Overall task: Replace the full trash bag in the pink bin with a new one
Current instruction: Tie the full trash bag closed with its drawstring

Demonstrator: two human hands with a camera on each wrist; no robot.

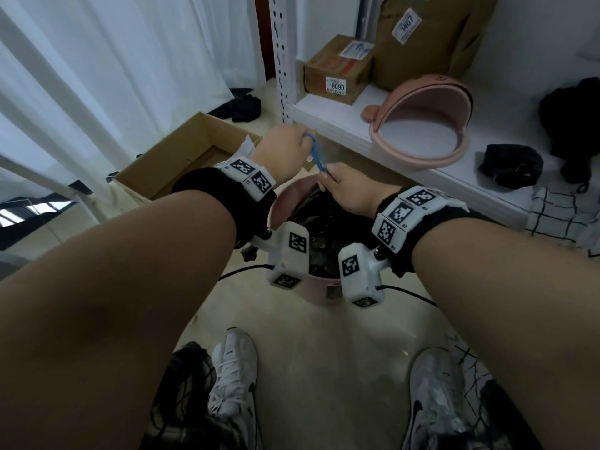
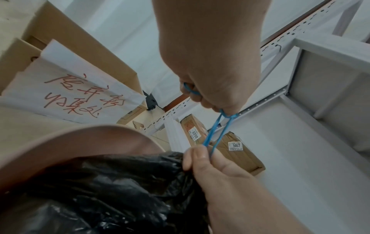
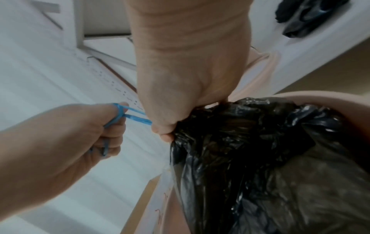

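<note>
— Where did we find the crumpled black plastic trash bag (image 1: 319,222)?

— Inside the round pink plastic bin (image 1: 319,289), its mouth gathered at the bin's far rim. The pink swing lid (image 1: 422,121) lay on the white metal shelf (image 1: 328,115) beyond the bin.

— And the hands?

— Our right hand (image 1: 349,190) pinched the gathered neck, over the bin's far rim. Our left hand (image 1: 284,146) was clenched round the thin blue plastic drawstring (image 2: 217,131), looped over a finger, up and left of the bin.

— The governing relation?

— The drawstring ran taut from the neck up-left to the left hand; we judged further pull along that line would close the bag.
</note>
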